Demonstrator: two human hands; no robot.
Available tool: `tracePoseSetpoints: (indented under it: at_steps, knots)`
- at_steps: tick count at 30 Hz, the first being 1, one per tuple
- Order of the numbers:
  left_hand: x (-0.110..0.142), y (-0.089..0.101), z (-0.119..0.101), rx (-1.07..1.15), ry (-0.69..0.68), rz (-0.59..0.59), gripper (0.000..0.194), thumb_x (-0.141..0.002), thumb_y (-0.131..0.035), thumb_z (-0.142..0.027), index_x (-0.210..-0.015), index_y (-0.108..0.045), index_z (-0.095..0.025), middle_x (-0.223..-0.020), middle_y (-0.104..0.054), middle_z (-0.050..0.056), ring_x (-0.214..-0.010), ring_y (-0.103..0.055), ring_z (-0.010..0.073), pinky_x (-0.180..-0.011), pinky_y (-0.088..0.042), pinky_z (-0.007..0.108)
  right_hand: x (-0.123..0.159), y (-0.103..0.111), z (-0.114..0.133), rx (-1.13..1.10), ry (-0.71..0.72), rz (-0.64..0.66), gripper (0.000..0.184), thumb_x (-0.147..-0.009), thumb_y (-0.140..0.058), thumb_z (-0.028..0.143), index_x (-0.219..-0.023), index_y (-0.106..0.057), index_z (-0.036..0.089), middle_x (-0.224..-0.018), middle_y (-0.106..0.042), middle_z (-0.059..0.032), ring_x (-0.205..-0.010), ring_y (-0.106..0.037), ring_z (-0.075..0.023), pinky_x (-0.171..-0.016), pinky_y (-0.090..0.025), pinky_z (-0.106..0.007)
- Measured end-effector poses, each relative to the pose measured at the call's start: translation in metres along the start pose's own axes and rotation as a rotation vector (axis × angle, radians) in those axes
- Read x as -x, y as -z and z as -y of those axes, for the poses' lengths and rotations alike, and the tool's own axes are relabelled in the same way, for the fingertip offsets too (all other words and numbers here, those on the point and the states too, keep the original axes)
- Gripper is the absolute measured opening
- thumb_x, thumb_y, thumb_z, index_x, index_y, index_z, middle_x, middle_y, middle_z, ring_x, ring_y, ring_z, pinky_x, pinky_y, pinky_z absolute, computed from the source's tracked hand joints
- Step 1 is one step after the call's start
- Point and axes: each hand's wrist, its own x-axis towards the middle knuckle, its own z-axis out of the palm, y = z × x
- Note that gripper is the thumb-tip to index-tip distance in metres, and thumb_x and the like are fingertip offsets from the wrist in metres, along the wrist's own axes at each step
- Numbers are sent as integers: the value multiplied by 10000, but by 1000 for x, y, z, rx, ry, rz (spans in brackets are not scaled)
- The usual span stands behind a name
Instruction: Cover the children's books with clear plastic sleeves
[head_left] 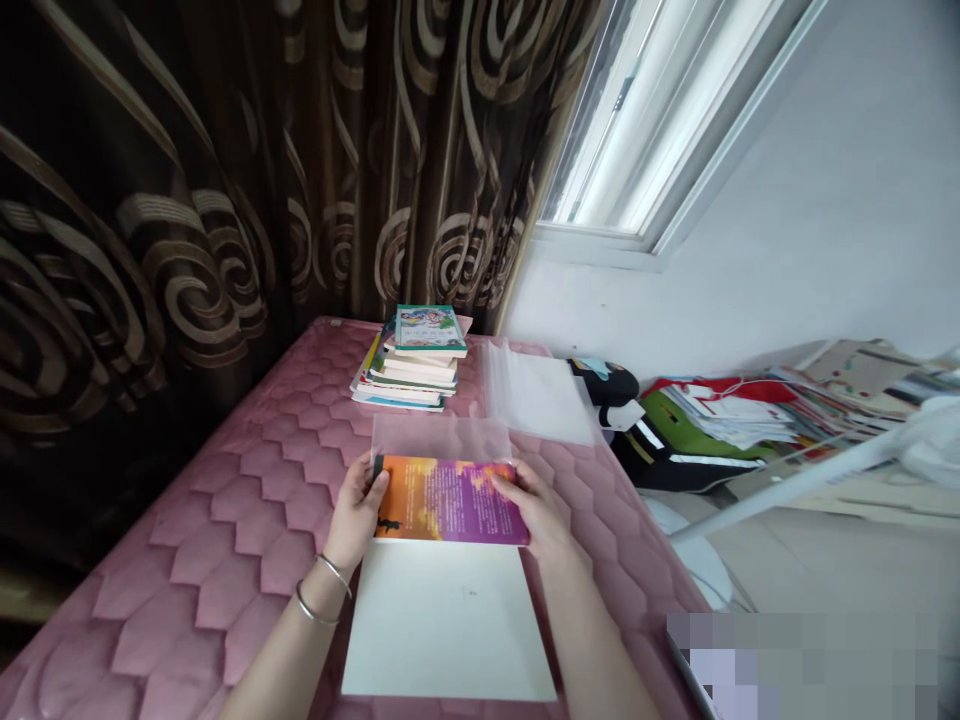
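Note:
Both my hands hold a paperback book [450, 500] with an orange and purple cover, lying flat on a pink quilted mattress [225, 520]. My left hand [356, 510] grips its left edge, and my right hand [536, 510] grips its right edge. A clear plastic sleeve [442, 438] extends beyond the book's far edge, and the book appears partly inside it. A white sheet or board [446, 620] lies just below the book, between my forearms. A silver bangle pair [319, 590] circles my left wrist.
A stack of books [412, 365] and another clear plastic sleeve [536, 392] lie at the far end of the mattress. A dark swirl-patterned curtain [150, 220] hangs left. A black-and-green bag [675, 440], papers and a white rail [780, 490] are right.

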Motion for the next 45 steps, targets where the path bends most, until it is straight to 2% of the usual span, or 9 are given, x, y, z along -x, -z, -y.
tracePoseSetpoints:
  at_steps: [13, 18, 26, 34, 40, 45]
  knots:
    - [-1, 4, 7, 1, -20, 22, 563, -772, -654, -462, -1244, -502, -195, -1245, -613, 112, -1160, -571, 243, -1023, -421, 390, 0, 6, 0, 3, -63, 88, 539, -517, -853, 349, -988, -605, 257, -777, -704, 16, -671, -654, -216, -612, -497, -325]
    - [-1, 4, 8, -20, -8, 11, 591, -769, -651, -492, -1251, -492, -189, -1250, -608, 117, -1167, -567, 232, -1021, -422, 364, 0, 5, -1, 20, -40, 47, 519, -524, -855, 344, -976, -621, 247, -812, -709, 9, -720, -654, -217, -629, -497, -316]
    - [0, 1, 4, -11, 8, 13, 578, -756, -659, -498, -1224, -511, -193, -1173, -657, 100, -1123, -600, 239, -987, -459, 374, 0, 5, 0, 32, -65, 63, 515, -505, -860, 326, -948, -607, 255, -779, -701, 31, -690, -647, -203, -621, -488, -307]
    - [2, 0, 1, 8, 5, 5, 526, -759, -654, -493, -1182, -537, -203, -1199, -648, 88, -1131, -591, 230, -985, -455, 358, -2, 3, -5, 44, -45, 34, 532, -490, -858, 315, -951, -602, 248, -760, -700, 27, -674, -644, -205, -605, -488, -307]
    - [1, 1, 3, 9, 18, -5, 541, -747, -661, -484, -1201, -549, -213, -1177, -660, 81, -1116, -597, 233, -985, -449, 365, -2, 6, -4, 20, -55, 99, 598, -488, -852, 289, -1030, -602, 260, -744, -702, 34, -675, -655, -208, -636, -490, -318]
    - [1, 2, 5, 11, 22, -15, 554, -756, -659, -484, -1218, -531, -206, -1268, -606, 93, -1195, -544, 239, -1043, -401, 379, -3, 7, -5, 11, -59, 84, 562, -540, -845, 324, -1047, -614, 252, -803, -718, 16, -703, -662, -210, -632, -498, -313]
